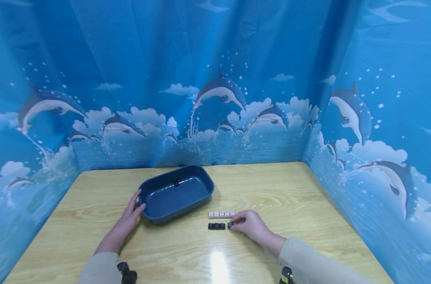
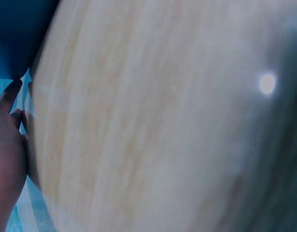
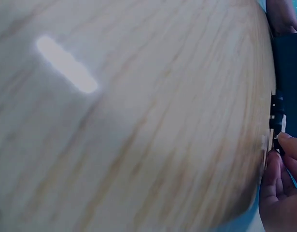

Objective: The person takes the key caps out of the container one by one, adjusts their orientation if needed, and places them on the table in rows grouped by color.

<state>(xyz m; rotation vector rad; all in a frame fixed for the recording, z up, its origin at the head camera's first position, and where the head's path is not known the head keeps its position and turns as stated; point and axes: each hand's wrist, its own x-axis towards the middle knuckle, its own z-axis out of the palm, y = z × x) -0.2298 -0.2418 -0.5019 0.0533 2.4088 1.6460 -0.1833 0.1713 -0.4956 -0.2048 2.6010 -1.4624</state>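
My right hand (image 1: 250, 225) pinches a small black keycap (image 1: 230, 225) between thumb and fingertips, low over the table. Just left of it, a short row of black keycaps (image 1: 216, 226) lies on the wood. Behind that row is a line of white keycaps (image 1: 221, 214), its right end close to my fingers. My left hand (image 1: 131, 216) touches the left end of a dark blue rectangular bin (image 1: 178, 213), fingers fairly straight along its side. Inside the bin, near the back wall, sits a small black piece (image 1: 176, 184), too small to identify.
The light wood table (image 1: 272, 189) ends at a blue dolphin-printed curtain (image 1: 158, 79) behind and at both sides. A bright light reflection (image 1: 219, 266) lies on the near tabletop. Each wrist wears a small black camera.
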